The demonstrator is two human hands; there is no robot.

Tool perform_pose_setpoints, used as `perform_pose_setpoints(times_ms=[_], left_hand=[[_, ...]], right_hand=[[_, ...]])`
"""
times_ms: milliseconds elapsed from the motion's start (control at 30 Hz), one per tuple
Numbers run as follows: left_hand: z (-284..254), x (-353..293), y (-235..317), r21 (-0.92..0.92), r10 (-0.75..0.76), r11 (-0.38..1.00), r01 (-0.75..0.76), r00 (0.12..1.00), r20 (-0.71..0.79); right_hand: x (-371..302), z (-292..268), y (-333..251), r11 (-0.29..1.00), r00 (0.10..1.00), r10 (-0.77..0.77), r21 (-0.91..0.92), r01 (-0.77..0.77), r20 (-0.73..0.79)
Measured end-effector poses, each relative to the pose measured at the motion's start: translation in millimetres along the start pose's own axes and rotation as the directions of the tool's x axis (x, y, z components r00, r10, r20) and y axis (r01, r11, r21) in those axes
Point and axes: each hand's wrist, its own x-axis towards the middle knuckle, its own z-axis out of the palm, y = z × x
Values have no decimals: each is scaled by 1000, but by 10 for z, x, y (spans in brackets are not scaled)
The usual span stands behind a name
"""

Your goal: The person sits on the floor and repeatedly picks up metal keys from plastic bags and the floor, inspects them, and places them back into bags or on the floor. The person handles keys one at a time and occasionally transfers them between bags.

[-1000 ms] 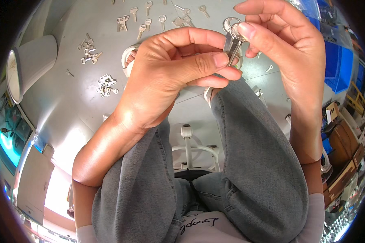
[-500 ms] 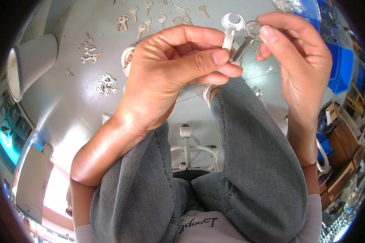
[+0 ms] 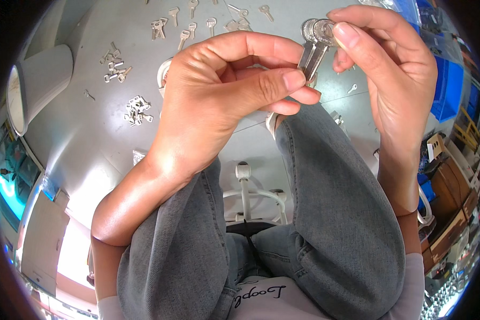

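Two silvery keys with round, ridged heads are held up between my hands, one overlapping the other. My left hand [image 3: 234,88] is closed, pinching the blade of the rear key [image 3: 307,33] between thumb and fingers. The front key [image 3: 321,36] has its head between the thumb and forefinger of my right hand [image 3: 386,58]. Its blade slants down to my left fingertips and lies close beside the other blade. The lower blade tips are partly hidden by my left thumb.
On the grey floor lie a pile of keys [image 3: 138,111], another cluster [image 3: 114,66], and loose keys [image 3: 184,39] farther off. A white cylinder [image 3: 48,80] is at the left. A blue bin [image 3: 448,90] stands at the right. Below my knees is a white chair base [image 3: 244,186].
My right hand has moved slightly left with its key. The two key heads, apart before, now overlap, and the blades have come side by side.
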Motion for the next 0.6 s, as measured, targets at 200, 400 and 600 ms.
perform_pose_setpoints(times_ms=[200, 400, 600], left_hand=[[28, 0, 30, -23, -17, 1000, 16, 1000, -7], [25, -3, 26, -42, -51, 998, 51, 999, -13], [34, 9, 10, -60, -52, 997, 51, 998, -19]], right_hand=[[11, 19, 156, 973, 998, -49, 226, 41, 27], [-29, 62, 214, 964, 982, -189, 192, 185, 3], [-95, 105, 282, 934, 942, -334, 126, 333, -15]])
